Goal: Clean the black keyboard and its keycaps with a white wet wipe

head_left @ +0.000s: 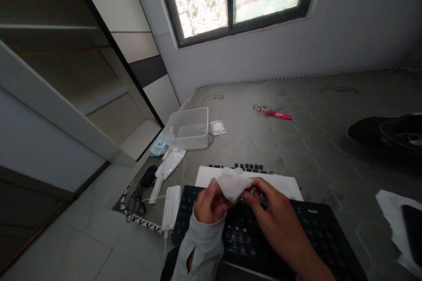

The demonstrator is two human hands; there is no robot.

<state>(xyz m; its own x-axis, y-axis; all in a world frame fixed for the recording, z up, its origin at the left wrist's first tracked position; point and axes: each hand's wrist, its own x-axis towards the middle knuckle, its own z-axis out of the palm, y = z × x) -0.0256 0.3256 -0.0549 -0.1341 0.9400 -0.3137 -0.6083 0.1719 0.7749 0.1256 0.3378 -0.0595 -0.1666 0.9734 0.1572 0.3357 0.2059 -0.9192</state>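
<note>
A crumpled white tissue [232, 184] is held up between my two hands, just above a black keyboard [242, 239]. My left hand [211, 202], in a grey sleeve, grips the tissue's left side with its fingers closed. From the right, my right hand [278, 217] pinches the tissue's edge between thumb and fingers; part of its grip is hidden. Beyond the hands lies a flat white panel [283, 183], with several loose black keycaps [249, 167] lined up behind it.
Left of the keyboard are a white power strip [171, 208], a black mouse [149, 176] and a white packet [171, 162]. A clear plastic bin [191, 142], a small sachet [218, 127] and a red package [278, 115] lie farther back. A dark bag-like object [372, 134] sits at right.
</note>
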